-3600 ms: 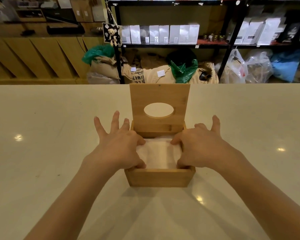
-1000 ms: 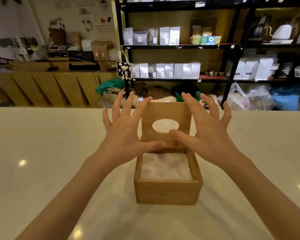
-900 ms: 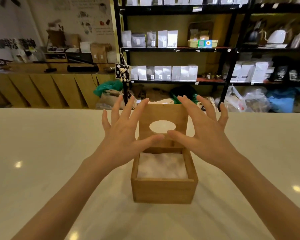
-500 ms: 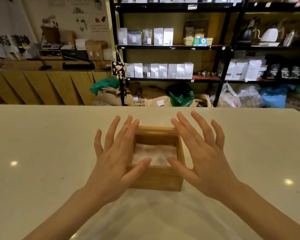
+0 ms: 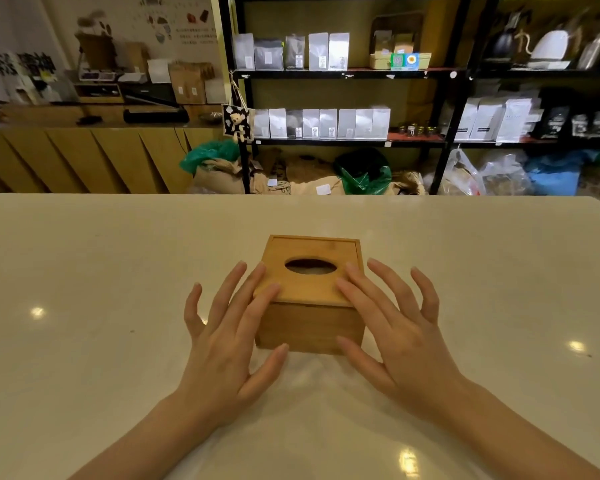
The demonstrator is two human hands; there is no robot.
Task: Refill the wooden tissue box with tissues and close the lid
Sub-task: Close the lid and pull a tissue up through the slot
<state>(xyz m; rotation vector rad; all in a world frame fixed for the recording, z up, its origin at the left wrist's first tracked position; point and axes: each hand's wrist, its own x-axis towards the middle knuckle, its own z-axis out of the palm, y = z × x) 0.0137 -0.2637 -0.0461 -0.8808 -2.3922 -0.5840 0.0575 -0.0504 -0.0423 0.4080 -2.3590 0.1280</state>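
The wooden tissue box (image 5: 309, 329) stands in the middle of the white table (image 5: 84, 271). Its lid (image 5: 310, 284) lies flat on top, shut, with an oval slot (image 5: 310, 265) through which a little white tissue shows in shadow. My left hand (image 5: 231, 336) is at the box's left front corner, fingers spread, fingertips resting on the lid's left edge. My right hand (image 5: 394, 336) mirrors it at the right front corner, fingertips on the lid's right edge. Neither hand holds anything.
Behind the table's far edge stand black shelves (image 5: 347, 74) with white and grey bags, sacks and plastic bags (image 5: 362, 174) on the floor, and a wooden counter (image 5: 84, 157) at the left.
The lid, upright a second ago, has come down flat onto the box and now covers the tissues. Both hands have dropped with it and rest at the lid's front corners.
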